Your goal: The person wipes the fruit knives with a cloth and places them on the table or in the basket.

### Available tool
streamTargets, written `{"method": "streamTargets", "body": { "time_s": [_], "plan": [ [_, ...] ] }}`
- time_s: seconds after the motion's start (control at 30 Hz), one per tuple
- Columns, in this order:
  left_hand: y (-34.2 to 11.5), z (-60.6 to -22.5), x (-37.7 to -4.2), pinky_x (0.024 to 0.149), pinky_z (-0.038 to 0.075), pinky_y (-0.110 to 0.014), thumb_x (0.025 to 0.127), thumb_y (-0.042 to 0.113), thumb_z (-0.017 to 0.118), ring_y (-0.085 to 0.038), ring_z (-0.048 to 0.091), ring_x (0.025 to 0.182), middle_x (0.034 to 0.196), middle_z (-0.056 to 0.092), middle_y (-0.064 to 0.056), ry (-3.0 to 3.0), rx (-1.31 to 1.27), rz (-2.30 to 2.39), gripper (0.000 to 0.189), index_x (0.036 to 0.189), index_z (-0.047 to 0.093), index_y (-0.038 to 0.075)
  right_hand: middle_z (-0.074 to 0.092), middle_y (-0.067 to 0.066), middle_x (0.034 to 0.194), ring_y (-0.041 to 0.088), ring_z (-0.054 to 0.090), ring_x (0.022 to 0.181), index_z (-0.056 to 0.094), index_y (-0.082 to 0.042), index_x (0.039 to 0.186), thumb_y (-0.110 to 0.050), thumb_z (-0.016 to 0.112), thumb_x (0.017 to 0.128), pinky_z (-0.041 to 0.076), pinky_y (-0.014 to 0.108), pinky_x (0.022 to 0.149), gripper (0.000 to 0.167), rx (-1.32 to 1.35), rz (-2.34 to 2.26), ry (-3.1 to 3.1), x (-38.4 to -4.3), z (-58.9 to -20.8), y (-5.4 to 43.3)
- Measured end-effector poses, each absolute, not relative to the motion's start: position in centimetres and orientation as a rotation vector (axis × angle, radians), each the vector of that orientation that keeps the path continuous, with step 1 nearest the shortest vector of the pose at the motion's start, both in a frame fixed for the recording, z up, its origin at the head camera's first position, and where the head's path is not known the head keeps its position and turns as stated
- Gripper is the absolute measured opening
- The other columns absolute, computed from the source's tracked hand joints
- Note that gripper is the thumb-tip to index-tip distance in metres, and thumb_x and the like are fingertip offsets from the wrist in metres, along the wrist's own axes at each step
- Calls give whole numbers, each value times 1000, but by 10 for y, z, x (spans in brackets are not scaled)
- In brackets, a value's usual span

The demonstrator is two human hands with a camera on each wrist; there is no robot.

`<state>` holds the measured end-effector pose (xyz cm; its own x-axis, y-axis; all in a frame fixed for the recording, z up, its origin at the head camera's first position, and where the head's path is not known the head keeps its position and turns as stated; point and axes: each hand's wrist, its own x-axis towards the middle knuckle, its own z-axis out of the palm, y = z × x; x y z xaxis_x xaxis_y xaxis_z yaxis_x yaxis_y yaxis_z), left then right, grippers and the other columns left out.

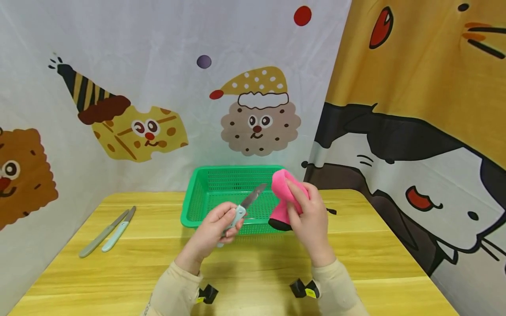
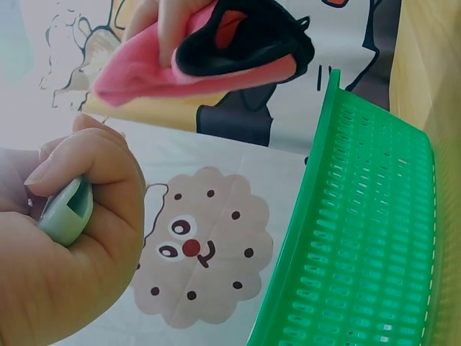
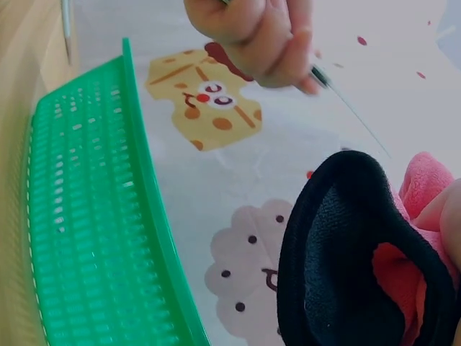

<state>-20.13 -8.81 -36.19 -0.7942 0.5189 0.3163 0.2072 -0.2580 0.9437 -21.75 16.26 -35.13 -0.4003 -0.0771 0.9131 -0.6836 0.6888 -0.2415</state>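
My left hand [image 1: 222, 224] grips a folding knife by its pale mint handle [image 1: 238, 215]. Its blade [image 1: 254, 196] is out and points up and to the right, over the basket in the head view. In the left wrist view the handle's end [image 2: 68, 213] pokes out of the curled fingers. My right hand [image 1: 311, 215] holds a bunched pink plush cloth piece [image 1: 285, 199] with a black-edged opening [image 3: 338, 252], just right of the blade tip. The right wrist view looks into that opening; part of the pink cloth is hidden by the fingers.
A green perforated plastic basket [image 1: 191, 210] stands at the back middle of the wooden table [image 1: 253, 267]. On the left lie two knives, one with a grey-green handle [image 1: 95, 242], one with a mint handle [image 1: 115, 237]. A printed curtain [image 1: 158, 79] hangs behind.
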Motion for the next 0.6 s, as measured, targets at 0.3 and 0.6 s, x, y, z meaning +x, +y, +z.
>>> {"method": "streamTargets", "body": {
  "time_s": [0.3, 0.6],
  "plan": [
    [-91, -360, -204, 45, 31, -17, 110, 21, 36, -7, 38, 56, 82, 49, -5, 1812, 924, 2208, 28, 110, 50, -3, 58, 19, 111, 31, 56, 93, 68, -8, 123, 6, 70, 83, 49, 42, 62, 43, 494, 832, -1924, -214, -353, 178],
    [-83, -348, -202, 49, 29, -18, 108, 11, 41, -10, 39, 61, 86, 52, -11, 2110, 878, 2263, 20, 106, 48, -7, 59, 20, 110, 30, 56, 94, 68, -6, 122, 8, 71, 82, 46, 33, 64, 42, 491, 861, -1901, -211, -349, 184]
  ]
}}
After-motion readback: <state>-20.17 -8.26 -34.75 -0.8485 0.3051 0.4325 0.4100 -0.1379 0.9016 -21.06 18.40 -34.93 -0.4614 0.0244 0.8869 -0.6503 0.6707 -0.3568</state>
